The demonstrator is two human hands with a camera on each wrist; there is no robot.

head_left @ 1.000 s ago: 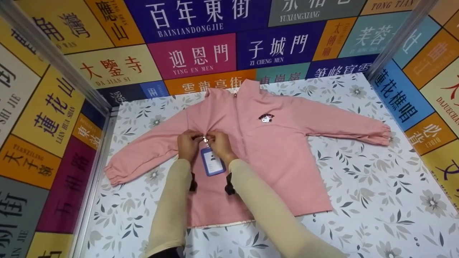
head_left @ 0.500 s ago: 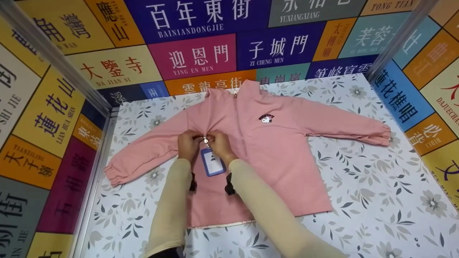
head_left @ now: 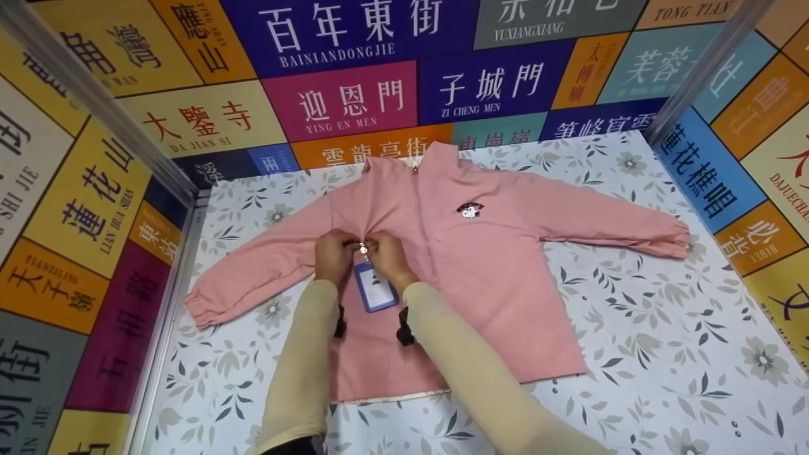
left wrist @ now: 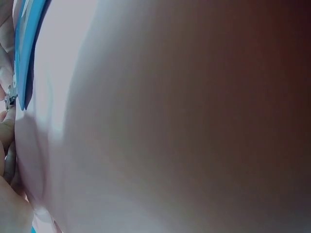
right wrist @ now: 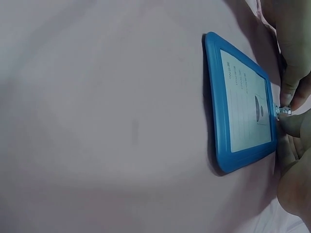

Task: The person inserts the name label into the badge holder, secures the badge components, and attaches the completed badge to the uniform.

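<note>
A pink zip-up jacket (head_left: 493, 284) lies front up with its sleeves spread. On its left front sits an ID badge in a blue holder (head_left: 377, 292), its printed card facing up. A silver metal clip (head_left: 363, 248) joins the holder's top end, where the jacket cloth is drawn into creases. My left hand (head_left: 334, 256) pinches at the clip from the left. From the other side, my right hand (head_left: 387, 258) also pinches it between thumb and finger. The right wrist view shows the fingertips meeting around the clip (right wrist: 283, 110); how much cloth they hold is hidden.
The table (head_left: 638, 354) has a white covering with a leaf and flower print. Panels with coloured signs (head_left: 354, 95) stand behind it and at both sides. A small dark and white emblem (head_left: 469, 210) is on the jacket's chest. Black wrist mounts (head_left: 405, 327) sit near the badge.
</note>
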